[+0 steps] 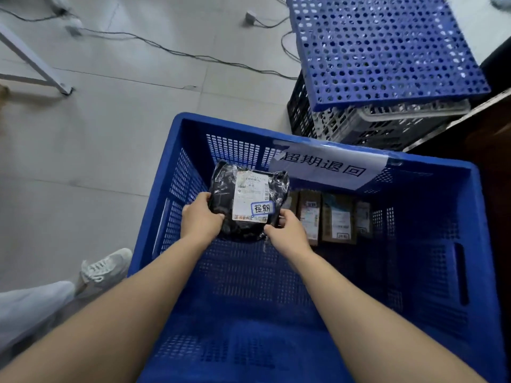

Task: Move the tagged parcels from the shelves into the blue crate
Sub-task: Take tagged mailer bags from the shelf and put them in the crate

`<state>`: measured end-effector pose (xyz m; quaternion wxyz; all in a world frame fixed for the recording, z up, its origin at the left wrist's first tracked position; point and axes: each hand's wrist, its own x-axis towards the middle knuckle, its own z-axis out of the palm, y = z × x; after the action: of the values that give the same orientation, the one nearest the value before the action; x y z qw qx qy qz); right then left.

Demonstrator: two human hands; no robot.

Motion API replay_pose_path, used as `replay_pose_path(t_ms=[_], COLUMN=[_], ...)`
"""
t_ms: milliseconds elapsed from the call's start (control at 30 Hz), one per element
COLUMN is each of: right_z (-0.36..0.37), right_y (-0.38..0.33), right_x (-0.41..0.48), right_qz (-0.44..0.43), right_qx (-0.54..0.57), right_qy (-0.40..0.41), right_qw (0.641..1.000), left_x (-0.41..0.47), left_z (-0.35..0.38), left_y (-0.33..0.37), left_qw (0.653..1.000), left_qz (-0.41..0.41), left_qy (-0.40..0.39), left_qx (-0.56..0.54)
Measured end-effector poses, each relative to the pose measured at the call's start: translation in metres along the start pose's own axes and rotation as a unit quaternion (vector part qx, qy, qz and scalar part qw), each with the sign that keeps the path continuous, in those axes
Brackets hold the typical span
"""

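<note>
Head view: both hands grasp a black plastic-wrapped parcel (249, 200) inside the blue crate (171, 172). The left hand (200, 217) curls around the parcel's near left corner, thumb on top. The right hand (287, 230) pinches the near right corner. The parcel lies flat with its labelled face up toward the camera. It extends from between the two hands away toward the crate's far wall. Whether it rests on the crate floor cannot be told.

A white shipping label (250, 196) runs lengthwise the same way, with a barcode along its right edge; its small print is too fine to read. Just beyond the right hand's thumb, a blue-bordered tag (262, 208) on the label reads "超期".

Beyond the hands, a paper sign (326, 164) taped to the far rim reads "超期退回". To the right of the right hand, brown cardboard parcels (337, 219) with labels stand side by side against the far wall.

Farther off beyond the right hand, a perforated blue panel (381, 48) lies tilted on a black crate (304, 111). Near the left forearm, a white sneaker (106, 268) stands on the tiled floor.
</note>
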<state>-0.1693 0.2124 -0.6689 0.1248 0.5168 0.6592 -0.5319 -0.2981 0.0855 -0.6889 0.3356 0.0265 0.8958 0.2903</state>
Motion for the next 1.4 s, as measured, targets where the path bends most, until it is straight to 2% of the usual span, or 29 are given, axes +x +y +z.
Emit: replay_pose_path(t_ms=[533, 767, 900, 1233, 1400], right_z=[0.103, 0.146, 0.17, 0.203, 0.2], right_y=[0.104, 0.136, 0.149, 0.179, 0.183], right_x=[0.187, 0.253, 0.288, 0.328, 0.319], right_qz=[0.042, 0.014, 0.016, 0.07, 0.073], right_qx=[0.006, -0.028, -0.009, 0.013, 0.019], right_qy=[-0.031, -0.006, -0.009, 0.002, -0.02], right_qw=[0.999, 0.999, 1.0, 0.997, 0.997], left_x=[0.168, 0.224, 0.25, 0.284, 0.285], left_z=[0.127, 0.166, 0.187, 0.228, 0.226], left_y=[-0.108, -0.152, -0.165, -0.192, -0.201], left_qw=[0.999, 0.998, 0.997, 0.987, 0.987], left_qz=[-0.026, -0.023, -0.035, -0.023, -0.006], left_qy=[-0.033, -0.035, -0.049, -0.145, -0.158], left_qx=[-0.001, -0.037, -0.041, -0.067, 0.012])
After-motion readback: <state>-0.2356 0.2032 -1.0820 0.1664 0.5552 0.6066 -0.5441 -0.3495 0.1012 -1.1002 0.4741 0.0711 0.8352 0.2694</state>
